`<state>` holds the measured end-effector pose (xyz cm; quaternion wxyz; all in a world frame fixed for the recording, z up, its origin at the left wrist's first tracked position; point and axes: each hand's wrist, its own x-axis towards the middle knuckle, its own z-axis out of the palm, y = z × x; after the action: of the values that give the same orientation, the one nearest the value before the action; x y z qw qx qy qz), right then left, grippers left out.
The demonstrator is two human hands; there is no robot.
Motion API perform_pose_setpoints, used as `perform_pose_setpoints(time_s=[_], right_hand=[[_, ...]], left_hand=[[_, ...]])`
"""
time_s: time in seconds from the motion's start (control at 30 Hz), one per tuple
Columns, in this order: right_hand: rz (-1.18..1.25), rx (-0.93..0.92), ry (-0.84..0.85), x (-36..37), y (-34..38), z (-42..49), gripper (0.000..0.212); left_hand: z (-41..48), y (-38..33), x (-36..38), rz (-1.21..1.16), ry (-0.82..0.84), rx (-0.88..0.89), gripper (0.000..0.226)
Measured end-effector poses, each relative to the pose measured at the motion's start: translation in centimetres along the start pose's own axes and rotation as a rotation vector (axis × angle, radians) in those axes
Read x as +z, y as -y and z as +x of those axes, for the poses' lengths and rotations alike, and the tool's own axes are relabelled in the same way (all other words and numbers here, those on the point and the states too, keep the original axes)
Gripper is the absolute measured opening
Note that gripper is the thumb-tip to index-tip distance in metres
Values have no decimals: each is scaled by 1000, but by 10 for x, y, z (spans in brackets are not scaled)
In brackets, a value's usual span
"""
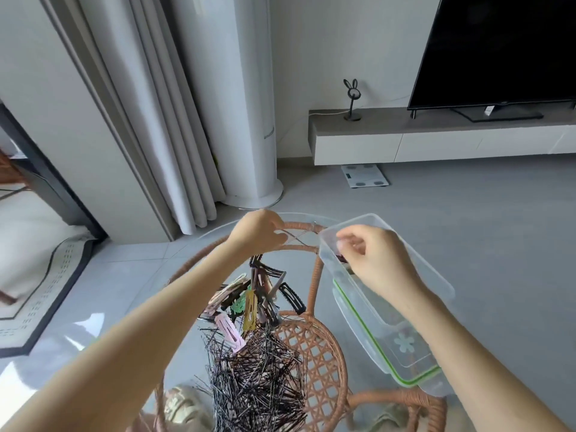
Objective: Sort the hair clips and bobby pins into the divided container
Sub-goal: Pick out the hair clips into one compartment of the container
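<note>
1. At the far left, a patterned rug (40,275) lies on the floor, with grey curtains (149,120) behind it.
2. Your left hand (257,233) is at the far edge of the glass table top (93,335). Its fingers are curled and pinch a few thin pins (294,238), which project to the right toward the container.
3. Nearer to you, the hair clips (255,294) lie in a loose heap on the glass. The heap includes black, olive and pale clips; a pink clip (230,333) lies at its near edge.
4. The bobby pins (258,378) form a dense black pile just nearer than the clips and touch them. The rattan frame (314,344) shows through the glass below.
5. To the right, the clear container (367,222) rests on the table at a slant. A small dark item (342,258) lies inside, near its far end. The dividers cannot be made out.
6. Your right hand (377,260) is over the container, fingers curled and fingertips close to the thumb. Whether it holds anything cannot be determined.
7. A green-sealed lid (402,347) lies beneath the container's near end.
8. A television (498,48) stands at the far right.
</note>
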<state>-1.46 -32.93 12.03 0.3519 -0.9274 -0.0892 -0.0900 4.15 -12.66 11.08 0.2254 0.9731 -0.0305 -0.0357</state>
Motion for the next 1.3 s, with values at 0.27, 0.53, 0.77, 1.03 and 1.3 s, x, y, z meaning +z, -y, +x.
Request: perform_pose_setpoints(time_s=[0.27, 0.53, 0.77, 1.03, 1.3], right_hand=[[-368, -86, 666, 106, 12, 11, 75], [-185, -122, 691, 130, 18, 25, 52], [-241, -208, 530, 129, -1, 12, 16], [-521, -517, 425, 140, -3, 13, 54], [-740, -682, 304, 128, 1, 14, 13]], left_hand=[[-58, 96, -2, -26, 326, -266, 54], [-55, 95, 16, 63, 337, -275, 40], [-49, 103, 15, 138, 344, -317, 29], [-50, 101, -4, 111, 240, -388, 34], [-59, 91, -30, -254, 202, -484, 27]])
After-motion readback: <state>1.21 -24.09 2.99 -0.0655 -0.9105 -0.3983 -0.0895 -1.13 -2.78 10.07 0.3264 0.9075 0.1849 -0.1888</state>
